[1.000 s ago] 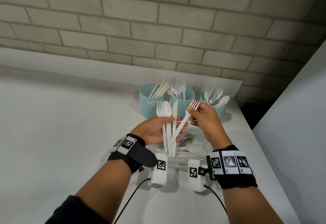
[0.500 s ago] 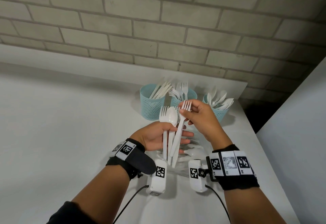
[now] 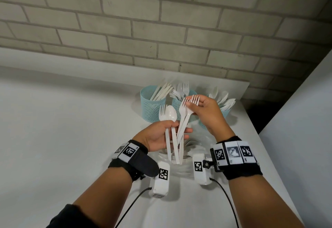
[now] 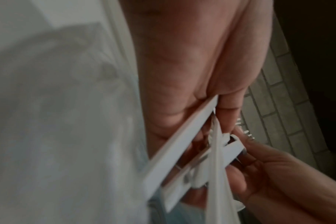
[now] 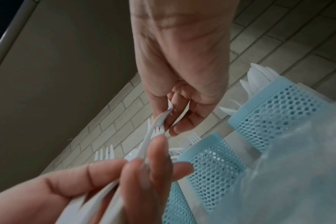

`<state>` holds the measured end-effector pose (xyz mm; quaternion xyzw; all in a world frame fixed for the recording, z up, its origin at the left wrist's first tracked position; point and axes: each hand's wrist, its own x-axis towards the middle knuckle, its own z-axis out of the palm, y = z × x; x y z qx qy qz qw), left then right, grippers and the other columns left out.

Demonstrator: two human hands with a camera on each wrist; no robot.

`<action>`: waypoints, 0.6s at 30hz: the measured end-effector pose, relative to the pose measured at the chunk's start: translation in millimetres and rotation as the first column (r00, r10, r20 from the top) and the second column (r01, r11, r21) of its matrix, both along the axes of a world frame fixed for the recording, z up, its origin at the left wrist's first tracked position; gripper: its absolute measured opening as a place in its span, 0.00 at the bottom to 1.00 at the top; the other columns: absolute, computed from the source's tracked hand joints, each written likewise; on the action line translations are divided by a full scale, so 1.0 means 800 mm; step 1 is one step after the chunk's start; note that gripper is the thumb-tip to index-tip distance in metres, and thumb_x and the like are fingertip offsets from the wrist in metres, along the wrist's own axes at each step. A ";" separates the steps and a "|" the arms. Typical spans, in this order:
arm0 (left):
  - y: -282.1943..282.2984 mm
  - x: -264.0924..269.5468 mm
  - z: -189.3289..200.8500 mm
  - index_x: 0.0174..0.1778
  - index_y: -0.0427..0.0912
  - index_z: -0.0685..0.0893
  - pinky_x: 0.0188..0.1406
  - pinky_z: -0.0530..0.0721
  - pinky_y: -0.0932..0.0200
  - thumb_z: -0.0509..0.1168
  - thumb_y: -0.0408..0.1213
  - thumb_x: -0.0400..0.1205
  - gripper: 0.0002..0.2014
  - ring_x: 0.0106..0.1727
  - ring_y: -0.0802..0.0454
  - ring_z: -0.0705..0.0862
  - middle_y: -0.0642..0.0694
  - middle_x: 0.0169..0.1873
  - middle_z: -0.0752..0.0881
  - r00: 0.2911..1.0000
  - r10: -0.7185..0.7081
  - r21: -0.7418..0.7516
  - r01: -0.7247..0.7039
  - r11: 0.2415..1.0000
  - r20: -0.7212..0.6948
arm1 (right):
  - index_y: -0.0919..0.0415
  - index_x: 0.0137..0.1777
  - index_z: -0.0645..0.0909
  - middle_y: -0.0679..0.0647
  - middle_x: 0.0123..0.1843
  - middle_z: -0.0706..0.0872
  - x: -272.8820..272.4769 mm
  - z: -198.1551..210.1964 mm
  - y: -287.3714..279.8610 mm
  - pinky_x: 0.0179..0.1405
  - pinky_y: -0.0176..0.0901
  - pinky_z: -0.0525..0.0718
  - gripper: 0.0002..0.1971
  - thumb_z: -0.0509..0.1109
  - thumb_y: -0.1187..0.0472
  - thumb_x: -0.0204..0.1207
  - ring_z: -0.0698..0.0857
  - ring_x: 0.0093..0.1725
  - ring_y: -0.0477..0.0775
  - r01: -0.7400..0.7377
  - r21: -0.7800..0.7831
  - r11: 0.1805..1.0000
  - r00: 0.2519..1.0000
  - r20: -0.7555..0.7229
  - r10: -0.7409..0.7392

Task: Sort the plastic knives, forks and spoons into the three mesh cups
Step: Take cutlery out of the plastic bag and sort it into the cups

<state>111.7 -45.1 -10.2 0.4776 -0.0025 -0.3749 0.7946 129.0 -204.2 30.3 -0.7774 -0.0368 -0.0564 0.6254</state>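
My left hand (image 3: 177,128) grips a bundle of white plastic cutlery (image 3: 173,145) by the handles, with a fork (image 3: 162,111) and a spoon (image 3: 171,113) standing up from it. My right hand (image 3: 190,104) pinches the heads of two forks (image 3: 186,110) whose handles still run down through the left fingers. Behind stand three blue mesh cups: the left cup (image 3: 151,108) with knives, the middle cup (image 3: 177,104) with forks, the right cup (image 3: 225,114) with spoons. The right wrist view shows the pinch on a fork head (image 5: 159,119). In the blurred left wrist view the handles (image 4: 182,144) cross the palm.
More loose white cutlery (image 3: 195,143) lies on the white table (image 3: 71,138) under my hands, partly hidden. The brick wall (image 3: 161,30) rises just behind the cups. The table's right edge (image 3: 251,125) is close beside the spoon cup, with a dark gap beyond it.
My right hand held one fork head before; now it pinches two, fanned to the right away from the fork and spoon. The left hand keeps its grip on the bundle.
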 end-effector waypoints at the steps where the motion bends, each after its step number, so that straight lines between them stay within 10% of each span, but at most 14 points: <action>1: -0.001 0.001 0.000 0.60 0.38 0.82 0.59 0.81 0.52 0.53 0.36 0.86 0.14 0.44 0.50 0.90 0.42 0.48 0.90 1.000 0.019 0.008 -0.019 1.000 -0.004 | 0.53 0.47 0.84 0.50 0.42 0.88 0.003 0.003 0.000 0.42 0.38 0.85 0.08 0.69 0.68 0.76 0.86 0.40 0.47 0.000 -0.009 1.000 1.000 0.000 0.000; 6: -0.007 0.007 0.004 0.55 0.39 0.83 0.52 0.83 0.53 0.53 0.37 0.87 0.13 0.38 0.52 0.89 0.44 0.38 0.90 0.992 0.128 0.065 -0.127 0.990 -0.020 | 0.52 0.41 0.82 0.54 0.42 0.88 0.035 0.044 -0.016 0.41 0.44 0.87 0.08 0.69 0.67 0.77 0.87 0.39 0.50 0.221 0.119 0.968 0.971 0.061 -0.230; 13: -0.007 0.014 0.006 0.60 0.40 0.83 0.52 0.82 0.48 0.55 0.37 0.87 0.13 0.38 0.52 0.85 0.46 0.35 0.85 0.984 0.165 0.043 -0.162 0.986 -0.068 | 0.51 0.45 0.82 0.55 0.46 0.89 0.075 0.070 -0.025 0.52 0.61 0.86 0.04 0.70 0.62 0.76 0.87 0.46 0.55 0.529 0.252 0.810 0.746 0.318 -0.586; 18: -0.006 0.014 0.005 0.62 0.39 0.80 0.50 0.83 0.49 0.56 0.33 0.85 0.13 0.35 0.52 0.86 0.47 0.34 0.84 0.985 0.147 0.000 -0.147 0.989 -0.096 | 0.63 0.53 0.84 0.56 0.47 0.88 0.092 0.034 -0.004 0.50 0.43 0.83 0.07 0.69 0.64 0.77 0.84 0.46 0.52 0.574 0.187 0.797 0.740 0.299 -0.602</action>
